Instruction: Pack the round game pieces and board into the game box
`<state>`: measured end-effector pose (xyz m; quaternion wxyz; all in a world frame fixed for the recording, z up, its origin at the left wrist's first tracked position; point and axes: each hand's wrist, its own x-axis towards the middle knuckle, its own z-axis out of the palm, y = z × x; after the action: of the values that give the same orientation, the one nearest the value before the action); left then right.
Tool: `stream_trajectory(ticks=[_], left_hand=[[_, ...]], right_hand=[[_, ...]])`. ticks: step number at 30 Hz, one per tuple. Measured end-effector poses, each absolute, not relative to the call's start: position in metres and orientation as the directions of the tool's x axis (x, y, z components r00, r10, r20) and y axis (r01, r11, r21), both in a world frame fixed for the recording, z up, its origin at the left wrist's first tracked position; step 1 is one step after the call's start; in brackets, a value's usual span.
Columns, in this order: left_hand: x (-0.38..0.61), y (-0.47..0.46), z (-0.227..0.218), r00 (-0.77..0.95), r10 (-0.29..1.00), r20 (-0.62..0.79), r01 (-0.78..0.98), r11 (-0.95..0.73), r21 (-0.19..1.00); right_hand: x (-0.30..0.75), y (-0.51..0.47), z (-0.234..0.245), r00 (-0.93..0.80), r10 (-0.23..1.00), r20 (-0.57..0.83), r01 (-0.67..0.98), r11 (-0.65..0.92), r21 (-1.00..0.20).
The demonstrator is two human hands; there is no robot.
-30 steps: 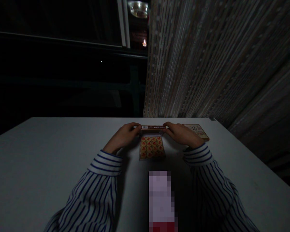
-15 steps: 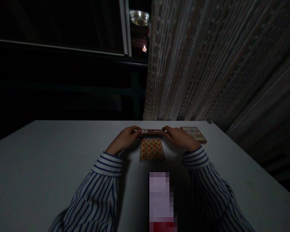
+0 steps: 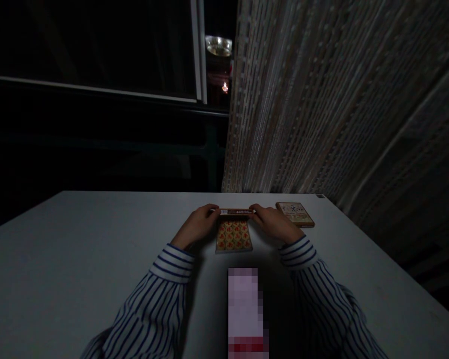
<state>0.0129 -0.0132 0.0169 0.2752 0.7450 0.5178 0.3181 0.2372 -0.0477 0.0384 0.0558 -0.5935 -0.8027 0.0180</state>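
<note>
My left hand (image 3: pixel 200 223) and my right hand (image 3: pixel 273 221) pinch the two ends of a thin box lid (image 3: pixel 235 212), with a barcode and printing on its near edge. The lid hangs level above the far end of a shallow tray (image 3: pixel 234 251) and hides part of its far row. Round Chinese chess pieces (image 3: pixel 233 236) with red characters lie in rows in the tray, which sits flat on the white table. Both thumbs are turned inward at the lid's ends. Whether the lid touches the tray I cannot tell.
Right of my right hand lies a flat printed box (image 3: pixel 295 214) with dark characters. A pixelated phone-like object (image 3: pixel 245 304) lies near me between my forearms. The white table (image 3: pixel 97 259) ends at a string curtain (image 3: pixel 269 124) and a dark window (image 3: pixel 90 45).
The lid has come slightly nearer over the tray, covering more of the far row of pieces. Both hands keep their hold. My view has tilted up a little.
</note>
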Motion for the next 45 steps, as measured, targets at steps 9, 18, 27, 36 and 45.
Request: stream_trajectory(ticks=[9, 18, 27, 36, 45], left_hand=[[0.014, -0.023, 0.008, 0.210, 0.956, 0.207, 0.597, -0.293, 0.747], [0.015, -0.026, -0.002, 0.150, 0.960, 0.235, 0.584, -0.278, 0.763], [0.019, -0.034, -0.015, 0.086, 0.965, 0.249, 0.467, -0.259, 0.845], [0.024, -0.046, -0.027, 0.016, 0.973, 0.231, 0.262, -0.227, 0.938], [0.026, -0.053, -0.039, -0.035, 0.972, 0.232, 0.248, -0.216, 0.944]], right_hand=[[0.238, -0.055, 0.034, -0.292, 0.952, 0.095, 0.947, 0.302, -0.109], [0.238, -0.059, 0.032, -0.294, 0.952, 0.091, 0.946, 0.303, -0.116], [0.238, -0.063, 0.026, -0.288, 0.953, 0.097, 0.949, 0.297, -0.105], [0.238, -0.068, 0.024, -0.295, 0.950, 0.104, 0.945, 0.306, -0.115], [0.238, -0.073, 0.014, -0.279, 0.951, 0.134, 0.940, 0.299, -0.166]])
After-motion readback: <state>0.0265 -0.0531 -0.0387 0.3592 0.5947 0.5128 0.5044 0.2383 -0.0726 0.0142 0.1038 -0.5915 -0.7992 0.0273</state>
